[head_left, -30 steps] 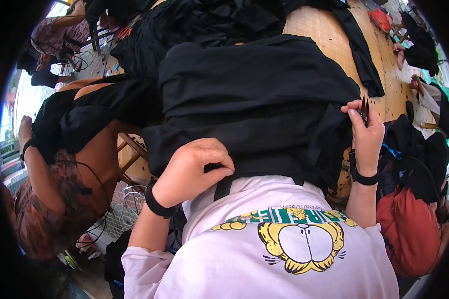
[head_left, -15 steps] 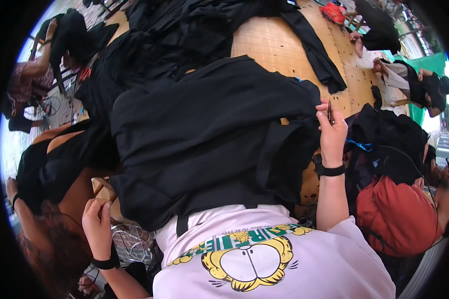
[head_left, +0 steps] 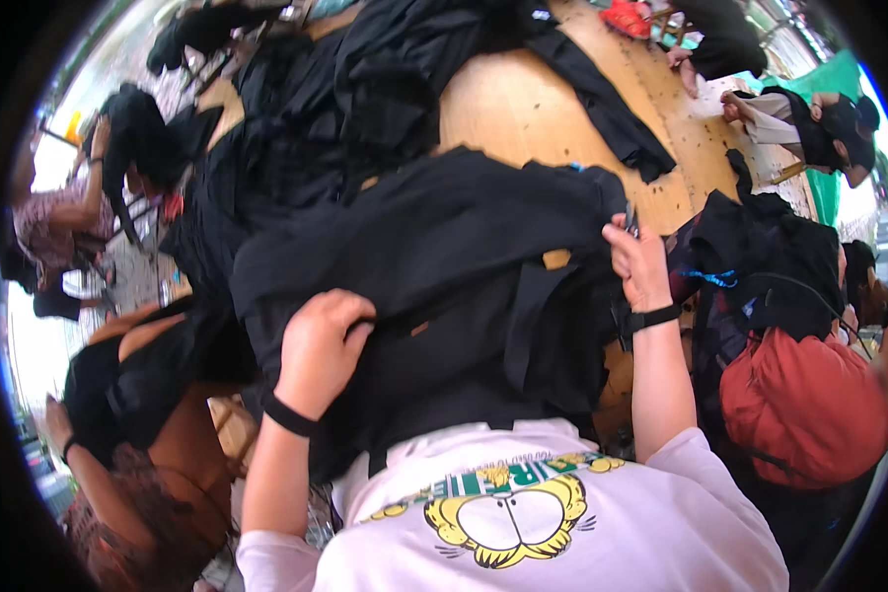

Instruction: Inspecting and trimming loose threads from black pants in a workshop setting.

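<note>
Your left hand (head_left: 326, 345) curls on the black garment (head_left: 395, 232), grip unclear; your right hand (head_left: 641, 261) grasps snips (head_left: 631, 221). Uncovered tabletop (head_left: 498, 109) shows beyond the garment's far edge.

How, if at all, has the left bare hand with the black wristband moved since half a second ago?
Yes: judged against the light-brown wooden surface, the left hand has moved rightward and nearer, now over the black cloth.

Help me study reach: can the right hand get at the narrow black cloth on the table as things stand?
Probably yes: the right hand is near that narrow black cloth, with nothing tall between, seemingly just bare table. It holds a small tool, though, which could hamper its grip.
</note>
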### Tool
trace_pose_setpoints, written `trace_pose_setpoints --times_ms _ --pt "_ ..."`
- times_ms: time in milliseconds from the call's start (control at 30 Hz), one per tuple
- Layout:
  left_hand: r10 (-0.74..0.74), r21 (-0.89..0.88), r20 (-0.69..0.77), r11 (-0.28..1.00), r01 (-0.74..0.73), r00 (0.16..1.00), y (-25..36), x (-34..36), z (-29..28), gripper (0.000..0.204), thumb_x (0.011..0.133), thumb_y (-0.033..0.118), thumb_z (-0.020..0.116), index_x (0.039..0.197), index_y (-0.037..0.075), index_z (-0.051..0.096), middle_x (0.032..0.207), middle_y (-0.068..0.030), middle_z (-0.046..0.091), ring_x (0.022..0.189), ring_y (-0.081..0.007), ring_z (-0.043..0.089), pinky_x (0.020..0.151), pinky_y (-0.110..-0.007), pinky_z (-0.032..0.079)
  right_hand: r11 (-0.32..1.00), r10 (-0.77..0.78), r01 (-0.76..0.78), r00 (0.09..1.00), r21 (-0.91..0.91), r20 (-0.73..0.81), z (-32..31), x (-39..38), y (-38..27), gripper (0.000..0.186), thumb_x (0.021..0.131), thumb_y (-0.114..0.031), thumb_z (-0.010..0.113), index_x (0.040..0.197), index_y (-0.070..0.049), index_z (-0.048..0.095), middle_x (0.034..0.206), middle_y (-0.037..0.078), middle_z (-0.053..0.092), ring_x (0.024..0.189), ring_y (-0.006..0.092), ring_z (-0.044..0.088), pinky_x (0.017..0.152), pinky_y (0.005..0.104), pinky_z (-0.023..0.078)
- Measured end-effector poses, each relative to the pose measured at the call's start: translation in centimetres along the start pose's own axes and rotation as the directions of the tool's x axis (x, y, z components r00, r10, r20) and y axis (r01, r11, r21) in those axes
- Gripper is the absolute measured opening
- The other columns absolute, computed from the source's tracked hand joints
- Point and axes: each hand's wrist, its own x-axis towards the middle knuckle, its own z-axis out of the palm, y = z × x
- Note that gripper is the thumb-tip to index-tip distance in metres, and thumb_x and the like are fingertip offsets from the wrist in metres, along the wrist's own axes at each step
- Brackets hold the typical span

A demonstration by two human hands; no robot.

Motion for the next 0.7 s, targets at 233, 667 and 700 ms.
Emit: trace_pose_setpoints --times_ms 233,667,700 --pt "-0.303 -0.364 0.029 0.884 0.292 0.953 1.4 0.1 -2.8 0.013 0.082 -0.004 0.064 0.092 0.000 0.057 0.078 -0.0078 0.056 0.074 -0.0172 0.057 0.071 -0.029 0.046 0.923 -0.228 0.195 0.972 -0.331 -0.061 1.9 -2.0 -3.6 0.011 0.091 -0.011 0.070 0.087 -0.006 0.061 0.072 -0.007 0.052 0.059 0.0025 0.042 0.054 0.0220 0.033" --pt "-0.351 -0.610 -0.054 0.753 0.247 0.935 -0.4 -1.2 -4.9 0.009 0.093 0.003 0.061 0.086 0.001 0.055 0.078 0.0043 0.044 0.072 -0.0046 0.040 0.065 -0.021 0.035 0.869 -0.354 0.337 0.935 -0.362 0.021 7.3 -1.9 -10.9 0.010 0.089 -0.010 0.069 0.091 -0.001 0.065 0.076 -0.004 0.058 0.068 0.0034 0.050 0.063 0.0215 0.042" --pt "-0.357 -0.600 -0.059 0.759 0.253 0.932 -0.4 -1.2 -4.9 0.010 0.093 0.003 0.062 0.085 0.001 0.055 0.077 0.0045 0.044 0.071 -0.0044 0.039 0.065 -0.021 0.035 0.880 -0.354 0.347 0.934 -0.324 0.038 7.4 -1.6 -10.9 0.010 0.088 -0.010 0.068 0.092 0.000 0.065 0.077 -0.004 0.058 0.068 0.0034 0.051 0.064 0.0210 0.042"
